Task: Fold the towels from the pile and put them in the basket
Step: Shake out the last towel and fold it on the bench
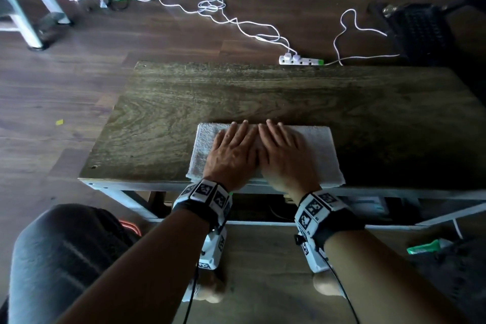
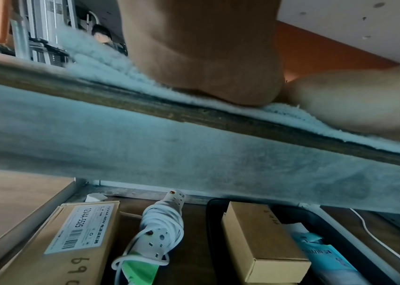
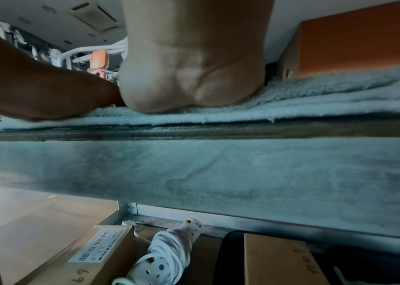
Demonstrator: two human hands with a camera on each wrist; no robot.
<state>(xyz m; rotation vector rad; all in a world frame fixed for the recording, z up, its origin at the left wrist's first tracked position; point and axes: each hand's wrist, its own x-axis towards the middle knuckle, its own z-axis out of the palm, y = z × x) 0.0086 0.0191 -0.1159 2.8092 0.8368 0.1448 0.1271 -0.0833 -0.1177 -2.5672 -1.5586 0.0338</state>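
A folded white towel (image 1: 323, 150) lies as a flat rectangle at the near edge of the wooden table (image 1: 263, 92). My left hand (image 1: 232, 148) and right hand (image 1: 284, 151) lie side by side on its middle, palms down, fingers straight and pointing away from me. In the left wrist view the heel of my left hand (image 2: 208, 63) presses the towel (image 2: 96, 56). The right wrist view shows my right hand (image 3: 194, 65) flat on the layered towel (image 3: 328, 92). No pile and no basket are in view.
A white power strip (image 1: 301, 60) with tangled cables lies on the floor past the table's far edge. A black object (image 1: 418, 31) stands at the far right. Under the table sit cardboard boxes (image 2: 264, 241) and a coiled extension lead (image 2: 162, 227). My knee (image 1: 60, 258) is at lower left.
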